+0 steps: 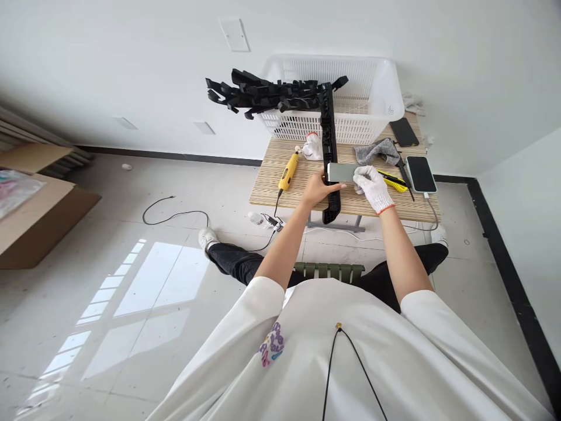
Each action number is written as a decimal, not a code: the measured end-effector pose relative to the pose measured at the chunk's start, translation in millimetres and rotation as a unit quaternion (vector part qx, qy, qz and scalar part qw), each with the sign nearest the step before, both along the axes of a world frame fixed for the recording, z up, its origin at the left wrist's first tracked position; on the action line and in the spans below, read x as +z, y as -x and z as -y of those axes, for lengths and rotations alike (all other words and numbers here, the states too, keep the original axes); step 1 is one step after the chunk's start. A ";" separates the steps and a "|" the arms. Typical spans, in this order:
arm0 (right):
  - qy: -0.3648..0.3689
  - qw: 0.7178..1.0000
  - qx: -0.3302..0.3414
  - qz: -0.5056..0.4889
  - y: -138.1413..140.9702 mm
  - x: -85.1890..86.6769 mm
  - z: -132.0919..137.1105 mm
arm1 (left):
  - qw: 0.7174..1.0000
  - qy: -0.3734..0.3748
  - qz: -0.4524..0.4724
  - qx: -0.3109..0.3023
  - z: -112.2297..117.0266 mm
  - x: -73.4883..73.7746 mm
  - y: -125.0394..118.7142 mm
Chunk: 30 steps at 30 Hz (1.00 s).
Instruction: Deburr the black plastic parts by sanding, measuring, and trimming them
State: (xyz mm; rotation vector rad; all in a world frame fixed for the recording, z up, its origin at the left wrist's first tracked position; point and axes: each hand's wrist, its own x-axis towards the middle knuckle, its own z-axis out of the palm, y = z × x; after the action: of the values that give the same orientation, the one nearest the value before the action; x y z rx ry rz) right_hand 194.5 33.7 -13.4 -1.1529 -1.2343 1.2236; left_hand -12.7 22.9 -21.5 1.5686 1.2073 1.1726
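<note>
My bare left hand (318, 188) is closed around the lower part of a long black plastic part (328, 128), thumb stretched across it to the right. The part lies lengthwise over the small table, its upper end reaching the basket rim. My right hand (372, 186), in a white knit glove with an orange cuff, pinches the right end of a flat grey-green rectangular piece (342, 172). That piece's left end meets the black part just above my left thumb; whether they touch cannot be told. Right of the glove lies a yellow utility knife (394, 181).
A white plastic basket (372, 126) stands at the back, with several black plastic parts (272, 93) across its rim. On the wooden table (267, 187) lie a yellow corded rotary tool (288, 172), a white glove (312, 147), a grey cloth (377, 152) and two phones (421, 174). Cables trail on the floor.
</note>
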 end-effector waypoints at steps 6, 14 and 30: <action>-0.001 0.999 -0.032 -0.043 -1.4 -0.2 -2.4 | 0.999 0.015 -0.028 0.009 4.0 5.1 0.4; 0.028 0.994 -0.067 -0.076 -2.3 4.5 -4.2 | 1.000 0.029 -0.006 0.005 2.2 9.3 1.7; 0.122 0.991 0.054 -0.008 1.7 12.1 -13.7 | 0.998 0.029 -0.031 0.051 -2.8 8.0 2.2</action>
State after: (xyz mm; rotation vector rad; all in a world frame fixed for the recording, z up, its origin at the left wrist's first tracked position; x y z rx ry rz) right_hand 192.8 47.4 -1.3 -1.2628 -1.1707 1.4952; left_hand -14.8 25.8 -13.5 1.5251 1.3659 1.1498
